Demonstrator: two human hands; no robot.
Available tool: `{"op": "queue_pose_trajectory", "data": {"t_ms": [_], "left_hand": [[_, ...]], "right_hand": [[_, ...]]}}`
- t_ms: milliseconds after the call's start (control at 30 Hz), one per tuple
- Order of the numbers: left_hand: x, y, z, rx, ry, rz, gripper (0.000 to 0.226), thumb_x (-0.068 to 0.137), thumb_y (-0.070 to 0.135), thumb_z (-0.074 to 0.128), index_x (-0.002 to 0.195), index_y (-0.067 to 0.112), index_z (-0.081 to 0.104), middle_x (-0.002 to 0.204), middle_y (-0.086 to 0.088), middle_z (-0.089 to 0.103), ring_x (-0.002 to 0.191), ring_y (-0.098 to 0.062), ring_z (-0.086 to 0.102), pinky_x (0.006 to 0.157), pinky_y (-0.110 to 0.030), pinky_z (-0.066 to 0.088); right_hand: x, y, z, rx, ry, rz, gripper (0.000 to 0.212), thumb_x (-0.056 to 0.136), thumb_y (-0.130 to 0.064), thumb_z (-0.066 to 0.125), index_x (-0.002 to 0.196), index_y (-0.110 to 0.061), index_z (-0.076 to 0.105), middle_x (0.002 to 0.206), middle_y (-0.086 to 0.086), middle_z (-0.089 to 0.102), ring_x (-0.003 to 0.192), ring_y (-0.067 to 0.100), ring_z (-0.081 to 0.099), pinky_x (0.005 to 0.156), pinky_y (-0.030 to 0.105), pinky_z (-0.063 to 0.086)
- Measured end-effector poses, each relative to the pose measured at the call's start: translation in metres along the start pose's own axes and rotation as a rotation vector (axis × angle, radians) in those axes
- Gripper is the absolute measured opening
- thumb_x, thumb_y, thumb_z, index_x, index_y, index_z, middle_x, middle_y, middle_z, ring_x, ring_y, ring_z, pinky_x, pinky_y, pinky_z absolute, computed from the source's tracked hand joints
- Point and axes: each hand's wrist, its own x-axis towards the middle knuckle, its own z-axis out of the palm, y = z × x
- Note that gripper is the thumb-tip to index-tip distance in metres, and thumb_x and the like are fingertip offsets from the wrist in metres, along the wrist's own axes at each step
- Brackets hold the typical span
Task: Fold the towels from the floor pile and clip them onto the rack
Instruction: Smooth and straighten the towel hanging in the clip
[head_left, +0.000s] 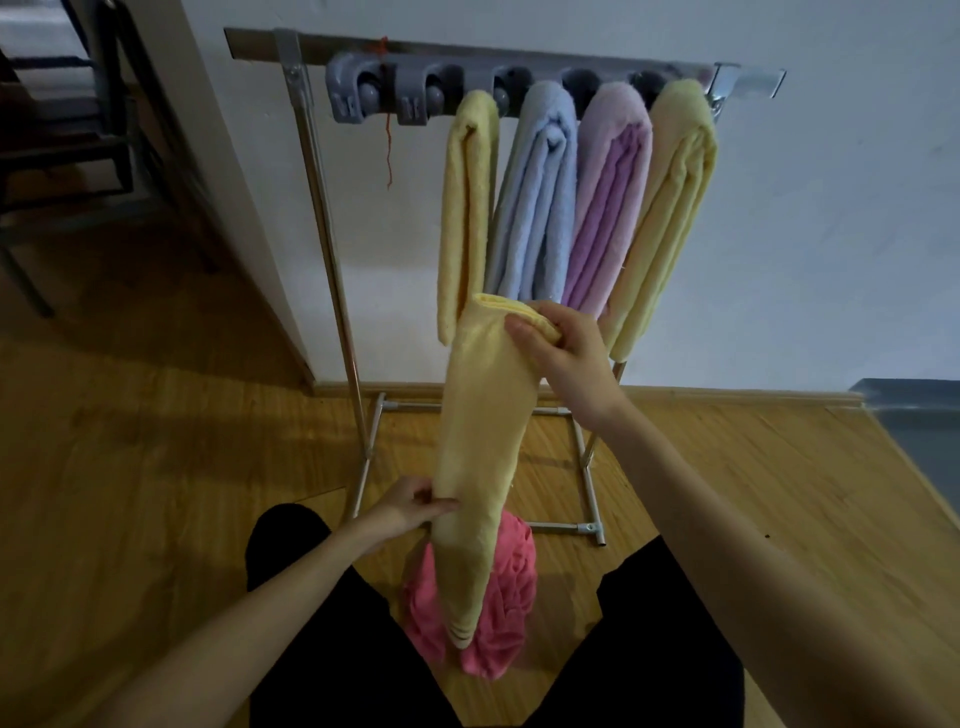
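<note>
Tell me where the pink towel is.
In the head view, the pink towel lies crumpled on the wooden floor between the person's legs, behind the held yellow towel.

Folded yellow towel (480, 441) held upright before the rack (332, 218).

Towel's top end is pinched by the right hand (563, 353); its lower part is gripped by the left hand (410, 506). Pink towel pile (498, 597) is seen on the wood floor (156, 467) beneath it, between dark-trousered legs. Four towels are clipped on the grey clip bar (415, 98): pale yellow towel (465, 208), blue towel (535, 192), lilac towel (610, 192), far-right yellow towel (665, 218). Two left clips are seen unfilled. Red string (387, 140) is hung from the bar.
</note>
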Motion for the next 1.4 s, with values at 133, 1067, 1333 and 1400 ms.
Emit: {"op": "queue_pose_trajectory", "data": {"t_ms": [133,1067,1333,1400], "left_hand": [[0.006,-0.002,0.005,-0.093,0.036,-0.086,0.014,0.091,0.025,0.062,0.102,0.018,0.065,0.105,0.0,0.068,0.099,-0.014,0.063,0.082,-0.024,0.053],[-0.036,0.199,-0.052,0.422,-0.442,0.23,0.02,0.091,0.017,0.057,0.095,0.003,0.07,0.08,0.0,0.068,0.073,-0.01,0.063,0.063,-0.017,0.048],[-0.032,0.193,-0.077,0.467,-0.385,0.188,0.041,0.078,0.031,0.068,0.103,-0.002,0.068,0.099,-0.019,0.069,0.091,-0.03,0.066,0.073,-0.028,0.052],[-0.033,0.192,-0.087,0.482,-0.384,0.174,0.041,0.073,0.029,0.073,0.105,0.004,0.07,0.102,-0.012,0.071,0.095,-0.024,0.068,0.08,-0.031,0.054]], "right_hand": [[-0.009,0.034,-0.02,-0.026,0.383,0.128,0.024,0.094,-0.015,0.058,0.071,-0.015,0.061,0.056,-0.014,0.049,0.056,0.0,0.042,0.053,0.017,0.038],[-0.017,0.062,-0.004,0.319,-0.71,0.354,0.044,0.073,-0.004,0.077,0.113,0.006,0.06,0.112,0.02,0.064,0.107,0.029,0.06,0.099,0.044,0.046],[0.002,0.039,-0.024,0.27,-0.737,0.332,0.013,0.088,-0.01,0.064,0.079,-0.005,0.056,0.075,0.002,0.055,0.073,0.013,0.054,0.066,0.021,0.043],[0.008,0.037,-0.03,0.29,-0.717,0.348,0.021,0.088,-0.012,0.063,0.075,-0.006,0.048,0.069,0.002,0.043,0.066,0.014,0.044,0.061,0.022,0.034]]}}
